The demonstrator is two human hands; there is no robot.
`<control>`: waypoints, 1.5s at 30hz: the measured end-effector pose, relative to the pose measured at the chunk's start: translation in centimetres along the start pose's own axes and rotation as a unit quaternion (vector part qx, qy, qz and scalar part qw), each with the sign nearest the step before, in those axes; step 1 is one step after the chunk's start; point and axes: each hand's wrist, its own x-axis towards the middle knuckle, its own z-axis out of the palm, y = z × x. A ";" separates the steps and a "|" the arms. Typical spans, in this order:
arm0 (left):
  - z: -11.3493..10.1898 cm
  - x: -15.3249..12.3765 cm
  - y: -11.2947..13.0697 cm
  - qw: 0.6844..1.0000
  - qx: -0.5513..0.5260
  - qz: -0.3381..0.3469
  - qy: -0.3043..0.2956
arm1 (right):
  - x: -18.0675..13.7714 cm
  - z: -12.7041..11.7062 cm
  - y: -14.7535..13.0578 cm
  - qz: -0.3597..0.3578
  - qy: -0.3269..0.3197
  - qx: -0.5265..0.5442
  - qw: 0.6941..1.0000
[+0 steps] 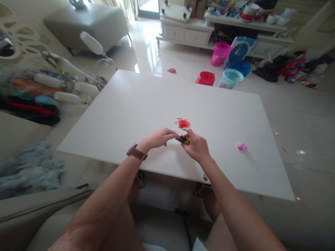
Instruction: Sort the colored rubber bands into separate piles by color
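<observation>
My right hand (196, 145) is closed around a small black-and-yellow thing (183, 139) with a clear part at its far left end; its exact kind is too small to tell. From the left, my left hand (161, 137) reaches to the same thing, its fingertips pressed against the clear and black end. A bit of red shows under the left fingers, too small to name. Just beyond both hands lies a loose pile of small red pieces (183, 123) on the white table (146, 101). A brown-strapped watch (136, 152) is on my left wrist.
A pink-purple item (242, 147) stands at the table's right side. Near the front edge is a small yellow-and-blue figure or sticker (205, 177). Past the far edge are a red bin (206, 78), a light-blue basket (230, 79) and a pink basket (220, 54). A floor lamp (91, 43) stands left.
</observation>
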 end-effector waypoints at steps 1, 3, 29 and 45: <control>0.1 -0.2 0.2 1.000 0.018 0.004 0.013 | 0.0 0.1 0.0 0.001 -0.001 0.015 1.000; 0.2 -0.5 0.4 0.997 0.061 0.015 0.046 | 0.2 0.2 -0.1 0.006 -0.002 0.043 0.999; 1.2 -0.6 1.1 0.982 0.100 0.047 0.153 | 0.3 0.6 -1.1 0.014 -0.006 0.011 1.000; 0.4 -0.1 0.6 0.948 0.015 0.056 0.314 | 0.7 1.2 -0.8 0.034 0.044 0.154 0.987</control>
